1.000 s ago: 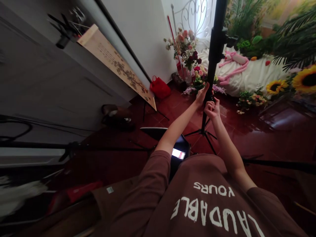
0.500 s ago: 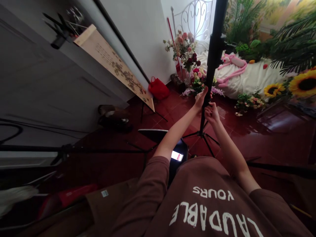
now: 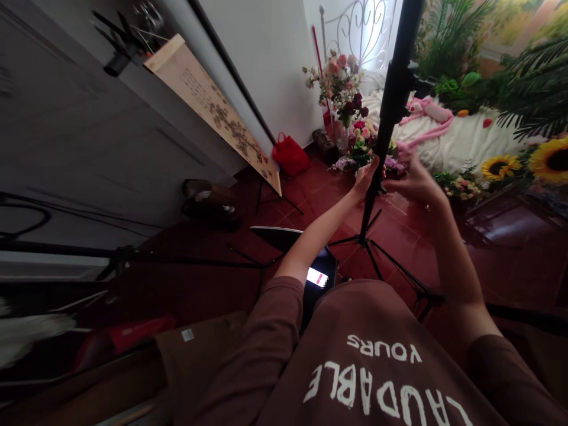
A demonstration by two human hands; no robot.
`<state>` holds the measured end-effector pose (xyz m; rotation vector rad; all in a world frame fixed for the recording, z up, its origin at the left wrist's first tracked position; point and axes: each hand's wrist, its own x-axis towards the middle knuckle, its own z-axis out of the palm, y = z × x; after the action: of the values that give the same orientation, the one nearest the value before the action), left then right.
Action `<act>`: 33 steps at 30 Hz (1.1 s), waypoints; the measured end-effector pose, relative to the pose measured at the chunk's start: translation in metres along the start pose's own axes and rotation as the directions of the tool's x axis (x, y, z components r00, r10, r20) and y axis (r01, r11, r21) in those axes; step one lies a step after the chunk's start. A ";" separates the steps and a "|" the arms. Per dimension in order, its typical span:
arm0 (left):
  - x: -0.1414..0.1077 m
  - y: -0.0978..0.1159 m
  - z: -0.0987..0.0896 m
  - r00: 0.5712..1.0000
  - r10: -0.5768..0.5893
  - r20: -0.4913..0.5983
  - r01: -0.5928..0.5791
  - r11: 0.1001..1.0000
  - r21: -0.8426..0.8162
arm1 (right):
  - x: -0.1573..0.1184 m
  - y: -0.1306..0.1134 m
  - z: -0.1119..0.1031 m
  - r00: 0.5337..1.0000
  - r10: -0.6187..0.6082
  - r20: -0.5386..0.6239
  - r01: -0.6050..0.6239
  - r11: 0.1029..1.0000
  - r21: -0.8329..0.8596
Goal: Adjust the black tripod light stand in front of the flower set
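Observation:
A black upright stand (image 3: 390, 106) with splayed tripod legs rises in front of me from the red tiled floor. My left hand (image 3: 366, 177) is wrapped round its pole at mid-height. To the right of the pole is my right hand (image 3: 415, 180), its fingers apart and slightly blurred, with the fingertips near a small knob (image 3: 380, 189) on the pole. Whether those fingertips touch the knob I cannot tell.
A hanging scroll (image 3: 217, 112) and a red bag (image 3: 290, 155) are at the left. Flowers (image 3: 341, 83), a white-draped bed (image 3: 470, 142) with a pink plush toy (image 3: 428, 112), and sunflowers (image 3: 500, 167) stand beyond. A lit phone screen (image 3: 318, 276) shows below my left arm.
My right hand has opened from a closed grip beside the pole and swung up and to the right. My left hand stays on the pole. The view has shifted slightly.

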<state>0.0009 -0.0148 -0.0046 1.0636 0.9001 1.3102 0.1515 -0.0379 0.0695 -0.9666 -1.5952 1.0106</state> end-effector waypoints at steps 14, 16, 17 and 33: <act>-0.001 0.000 -0.008 0.995 0.057 0.087 -0.062 0.996 0.056 | 0.085 -0.134 0.031 0.934 -0.305 -0.187 0.192 0.868 -0.458; -0.006 0.001 -0.014 0.987 0.091 0.134 -0.105 0.990 0.098 | 0.085 -0.129 0.033 0.920 -0.346 -0.187 0.211 0.835 -0.508; -0.008 0.001 -0.017 0.982 0.106 0.156 -0.126 0.984 0.126 | 0.083 -0.123 0.035 0.916 -0.355 -0.188 0.217 0.831 -0.512; -0.004 -0.019 -0.014 0.978 0.199 0.060 -0.208 0.939 0.273 | 0.065 -0.014 0.041 0.955 -0.283 -0.092 0.251 0.932 -0.261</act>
<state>-0.0072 -0.0166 -0.0266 1.4251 0.9909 1.3567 0.0968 0.0112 0.0956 -0.9266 -1.7151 0.5594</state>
